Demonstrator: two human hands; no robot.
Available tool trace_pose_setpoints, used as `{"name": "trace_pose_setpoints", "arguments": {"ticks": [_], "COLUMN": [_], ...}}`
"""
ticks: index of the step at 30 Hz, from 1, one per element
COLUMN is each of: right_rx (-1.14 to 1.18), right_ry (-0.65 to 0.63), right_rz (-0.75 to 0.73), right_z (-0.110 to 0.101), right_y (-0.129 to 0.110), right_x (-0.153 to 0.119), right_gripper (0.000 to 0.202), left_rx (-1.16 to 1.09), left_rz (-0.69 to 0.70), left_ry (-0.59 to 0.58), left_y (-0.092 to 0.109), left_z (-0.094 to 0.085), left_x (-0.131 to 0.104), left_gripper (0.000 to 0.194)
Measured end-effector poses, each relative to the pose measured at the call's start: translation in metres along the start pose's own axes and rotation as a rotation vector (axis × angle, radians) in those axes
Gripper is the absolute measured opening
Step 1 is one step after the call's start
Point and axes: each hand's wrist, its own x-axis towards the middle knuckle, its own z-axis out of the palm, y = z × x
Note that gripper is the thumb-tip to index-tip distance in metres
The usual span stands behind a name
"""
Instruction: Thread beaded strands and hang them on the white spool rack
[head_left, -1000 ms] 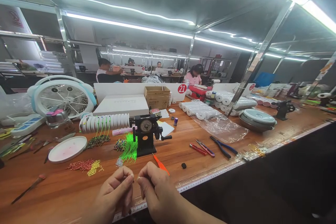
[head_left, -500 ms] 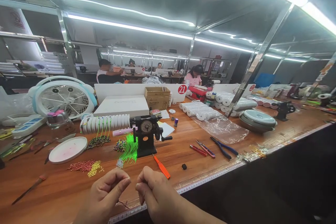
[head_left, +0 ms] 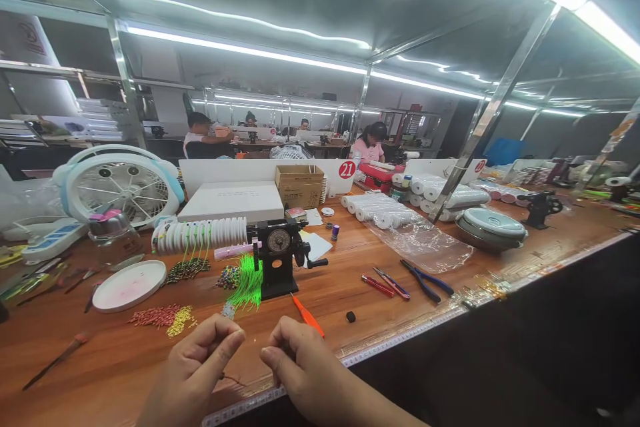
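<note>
Both hands are held close together above the front edge of the wooden bench. My left hand (head_left: 203, 363) is closed, with thumb and forefinger pinched together. A thin dark reddish cord (head_left: 233, 380) shows just below it, seemingly coming from the palm. Facing it across a small gap, my right hand (head_left: 300, 360) is also pinched, and whatever lies between its fingertips is too small to make out. An orange-handled tool (head_left: 309, 317) rests just beyond the right hand. Red beads (head_left: 154, 315) and yellow beads (head_left: 181, 321) lie in small piles beyond the left hand.
A black hand-cranked winder (head_left: 278, 257) carries white rings, with bright green cords (head_left: 248, 283) beside it. Pliers (head_left: 426, 280), a red pen-like tool (head_left: 377, 285) and a white round lid (head_left: 130, 285) lie around. A measuring tape (head_left: 390, 341) runs along the bench edge. Co-workers sit farther back.
Both hands stay pinched and nearly in place. My left hand has shifted slightly left and up, widening the gap between the hands a little.
</note>
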Motion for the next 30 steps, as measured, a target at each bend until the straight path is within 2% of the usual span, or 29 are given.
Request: {"name": "trace_pose_setpoints", "arguments": {"ticks": [7, 13, 19, 24, 26, 30], "right_rx": [0.009, 0.019, 0.033, 0.04, 0.027, 0.0], "right_ry": [0.028, 0.04, 0.036, 0.031, 0.025, -0.008], "right_rz": [0.064, 0.064, 0.068, 0.064, 0.069, 0.059], "right_z": [0.004, 0.003, 0.003, 0.002, 0.002, 0.003], "right_y": [0.007, 0.01, 0.013, 0.013, 0.013, 0.017], "right_x": [-0.001, -0.001, -0.003, -0.005, -0.006, -0.007], "right_gripper": [0.017, 0.015, 0.014, 0.011, 0.011, 0.01], "left_rx": [-0.143, -0.196, -0.198, -0.133, -0.14, -0.241], "left_rz": [0.011, 0.061, 0.006, 0.073, 0.058, -0.043], "left_ry": [0.061, 0.031, -0.023, 0.101, 0.115, 0.031], "left_y": [0.009, 0.016, 0.023, 0.021, 0.019, 0.017], "left_z": [0.011, 0.014, 0.015, 0.014, 0.013, 0.013], "left_x": [0.009, 0.016, 0.024, 0.025, 0.024, 0.022], "left_gripper": [0.028, 0.028, 0.026, 0.022, 0.023, 0.026]}}
